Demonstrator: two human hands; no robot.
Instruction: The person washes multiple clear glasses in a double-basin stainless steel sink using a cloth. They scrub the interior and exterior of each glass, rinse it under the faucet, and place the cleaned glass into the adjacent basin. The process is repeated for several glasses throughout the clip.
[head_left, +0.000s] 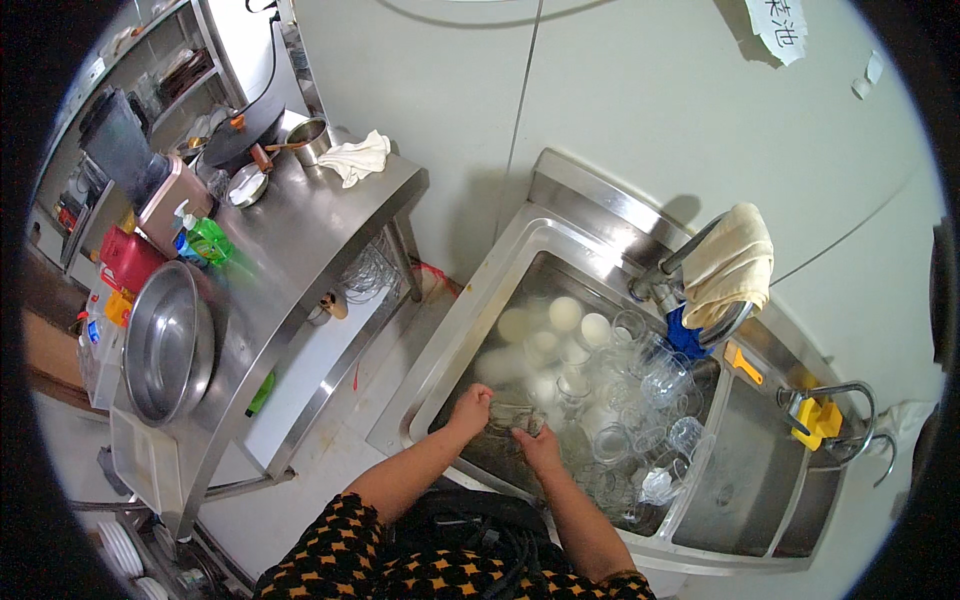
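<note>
Both hands are low over the large left basin of a stainless steel sink (450, 352), which holds cloudy water. Between them lies a clear glass vessel (512, 417), blurred against the water. My left hand (471, 412) is curled at its left end, fingertips hidden. My right hand (539, 448) grips the other end, thumb on top. Many clear drinking glasses (613, 442) crowd the right part of the basin. Several white round pieces of crockery (565, 313) sit in the water beyond my hands.
A cream cloth (727, 262) hangs over the faucet, above a blue cloth (684, 334). An orange-handled scraper (742, 363) lies on the sink's back ledge. On the left, a steel table (262, 225) carries a large metal bowl (169, 345) and a green soap bottle (208, 238).
</note>
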